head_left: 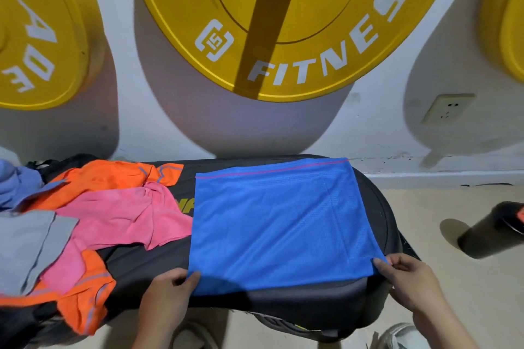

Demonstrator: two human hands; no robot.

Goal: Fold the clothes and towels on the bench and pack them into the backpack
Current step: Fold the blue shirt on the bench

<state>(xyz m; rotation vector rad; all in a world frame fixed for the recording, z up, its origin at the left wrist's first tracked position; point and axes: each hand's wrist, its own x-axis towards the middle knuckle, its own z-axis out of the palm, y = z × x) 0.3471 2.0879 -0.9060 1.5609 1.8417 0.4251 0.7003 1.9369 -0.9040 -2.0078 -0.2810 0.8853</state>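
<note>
With the blue mesh garment (pixel 278 224) lying flat on the right end of the counter (pixel 283 304), each near corner pinched in the grip of the left hand (pixel 173 290) and right hand (pixel 408 278), uneven lifting could skew the fold or drag the slippery cloth off the rounded edge.

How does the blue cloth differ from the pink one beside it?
The blue cloth lies spread flat and smooth; the pink cloth lies crumpled. The left hand and right hand pinch the blue cloth's near corners; no hand touches the pink cloth. The blue cloth lies straight on the bench; the pink cloth lies partly over an orange garment. Both are on the bench.
</note>
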